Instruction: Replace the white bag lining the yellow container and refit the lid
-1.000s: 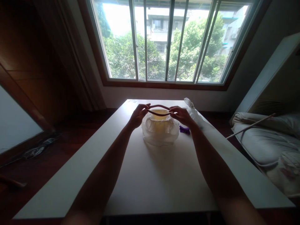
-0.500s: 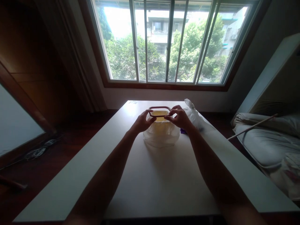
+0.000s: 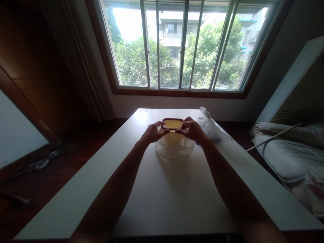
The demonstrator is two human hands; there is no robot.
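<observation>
A dark red-brown rounded rectangular ring (image 3: pixel 173 128) rests at the rim of a yellowish container (image 3: pixel 174 136). Pale translucent plastic (image 3: pixel 174 150) surrounds the container on the white table (image 3: pixel 177 202). My left hand (image 3: pixel 153 132) pinches the ring's left side between thumb and fingers. On the opposite side, my right hand (image 3: pixel 191 130) grips the ring the same way. Behind my right hand stands a knotted white plastic bag (image 3: pixel 209 125), with a bit of something purple (image 3: pixel 197 142) low beside it.
A wide window (image 3: pixel 177 50) lies beyond the table. To the right are a padded pale cushion (image 3: pixel 283 152) and a thin stick (image 3: pixel 273 137). Cables (image 3: pixel 39 164) lie on the dark floor at the left.
Both hands have lowered the ring from just above the container down to its rim. The plastic bag and the container have stayed in place.
</observation>
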